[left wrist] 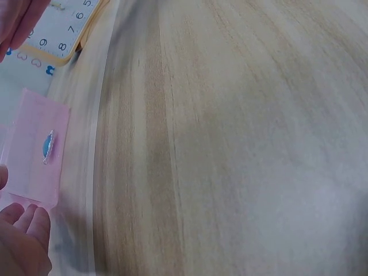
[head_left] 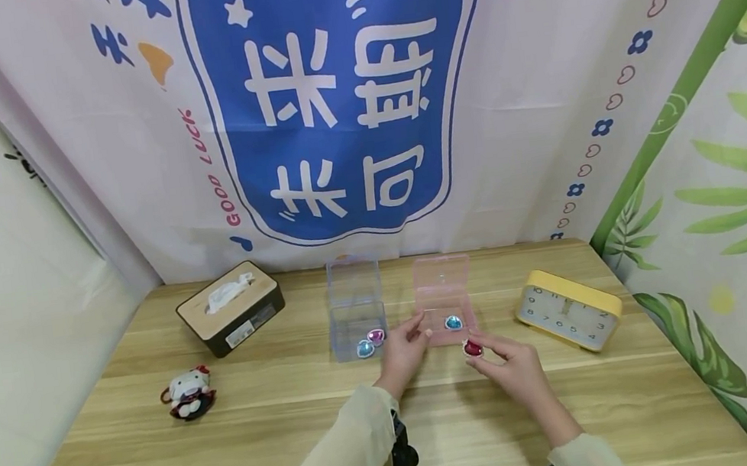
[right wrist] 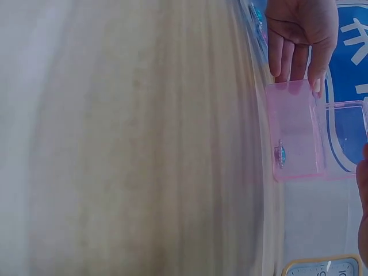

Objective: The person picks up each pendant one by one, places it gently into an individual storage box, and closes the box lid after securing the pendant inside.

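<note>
In the head view my right hand pinches a dark red gem with a pale beaded rim between thumb and fingertips, just in front of the pink clear box. That box stands with its lid raised, and a blue gem lies inside. My left hand grips the box's left end, fingers against the outer wall and thumb at the rim, as the right wrist view shows. To its left is an open bluish clear box with a blue gem and a pink gem.
A yellow-framed clock stands to the right. At the back left is a tissue box, with a small plush figure in front of it. A printed cloth hangs behind the wooden table.
</note>
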The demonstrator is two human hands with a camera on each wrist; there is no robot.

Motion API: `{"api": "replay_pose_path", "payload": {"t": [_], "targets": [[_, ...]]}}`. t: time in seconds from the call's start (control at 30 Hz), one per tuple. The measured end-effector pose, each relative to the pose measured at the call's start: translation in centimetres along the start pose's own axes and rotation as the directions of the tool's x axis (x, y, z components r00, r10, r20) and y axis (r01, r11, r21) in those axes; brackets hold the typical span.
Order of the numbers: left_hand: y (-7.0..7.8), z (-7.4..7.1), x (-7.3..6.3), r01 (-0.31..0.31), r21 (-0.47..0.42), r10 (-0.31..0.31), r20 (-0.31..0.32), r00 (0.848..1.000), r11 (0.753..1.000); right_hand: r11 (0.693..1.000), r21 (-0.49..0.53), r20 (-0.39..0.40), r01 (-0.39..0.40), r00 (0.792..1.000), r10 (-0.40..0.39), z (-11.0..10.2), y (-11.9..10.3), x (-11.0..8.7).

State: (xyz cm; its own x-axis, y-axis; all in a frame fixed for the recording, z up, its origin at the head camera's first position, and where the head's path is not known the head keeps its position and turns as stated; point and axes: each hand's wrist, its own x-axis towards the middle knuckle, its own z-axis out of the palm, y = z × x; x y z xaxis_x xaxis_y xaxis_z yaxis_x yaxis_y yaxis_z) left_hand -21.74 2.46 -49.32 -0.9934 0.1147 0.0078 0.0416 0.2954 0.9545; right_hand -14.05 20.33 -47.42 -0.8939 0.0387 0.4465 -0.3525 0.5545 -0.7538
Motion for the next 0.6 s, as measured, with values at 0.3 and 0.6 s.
{"api": "replay_pose_path", "payload": {"t": [0.3,0.6], "targets": [[-0.2,0.1,-0.1,-0.006,0.019,0.006,-0.021,1.000,1.000,0.998,-0.024,-0.071,0.052,0.996,-0.054,1.0,0.3,1.2],[-0.1,0.2,-0.2,0.002,0.021,-0.002,-0.025,1.000,1.000,0.987,-0.015,-0.179,0.158,0.971,-0.159,2.4,0.7,2.2]]}}
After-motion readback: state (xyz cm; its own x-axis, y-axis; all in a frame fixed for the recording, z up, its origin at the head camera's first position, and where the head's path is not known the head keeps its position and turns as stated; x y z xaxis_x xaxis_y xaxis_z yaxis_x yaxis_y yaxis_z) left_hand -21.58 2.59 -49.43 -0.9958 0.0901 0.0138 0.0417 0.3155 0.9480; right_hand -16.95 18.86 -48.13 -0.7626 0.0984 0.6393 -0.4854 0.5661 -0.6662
